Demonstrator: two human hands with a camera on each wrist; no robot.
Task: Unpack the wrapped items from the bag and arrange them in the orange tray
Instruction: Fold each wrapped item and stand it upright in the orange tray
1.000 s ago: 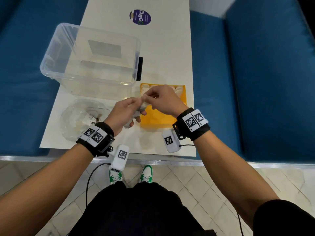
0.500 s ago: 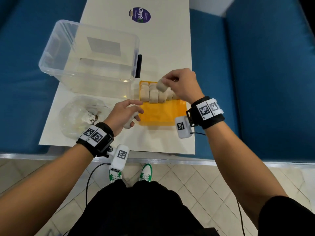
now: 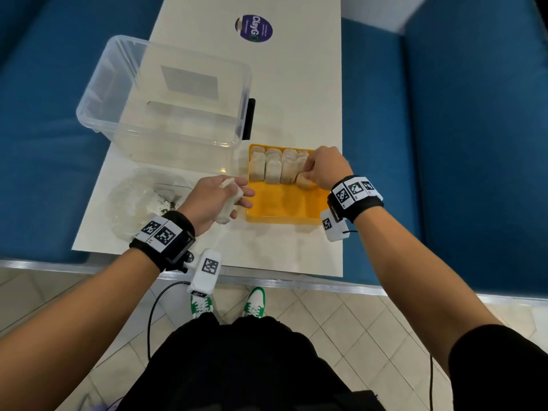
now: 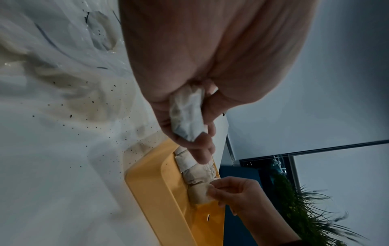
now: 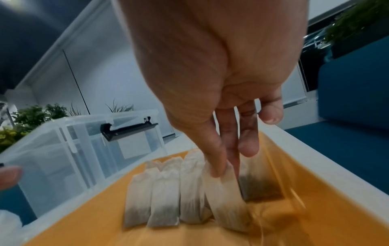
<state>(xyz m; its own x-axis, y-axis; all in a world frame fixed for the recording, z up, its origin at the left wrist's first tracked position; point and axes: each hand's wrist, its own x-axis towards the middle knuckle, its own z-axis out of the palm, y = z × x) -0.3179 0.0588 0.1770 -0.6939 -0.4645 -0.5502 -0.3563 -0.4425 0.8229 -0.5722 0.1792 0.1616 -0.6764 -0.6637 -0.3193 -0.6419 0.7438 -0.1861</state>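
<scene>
Over the orange tray (image 3: 284, 203), right hand (image 3: 327, 167) pinches one tea bag (image 5: 226, 196), its fingertips hidden from the head view; left hand (image 3: 215, 200) grips several more (image 4: 187, 116), count unclear.

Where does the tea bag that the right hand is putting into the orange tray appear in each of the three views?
Head: the beige paper tea bag sits right of centre, below the right hand.
Left wrist: tea bag low, centre-right, pinched.
Right wrist: tea bag centre, under the fingers.
Shared landmark: orange plastic tray.
</scene>
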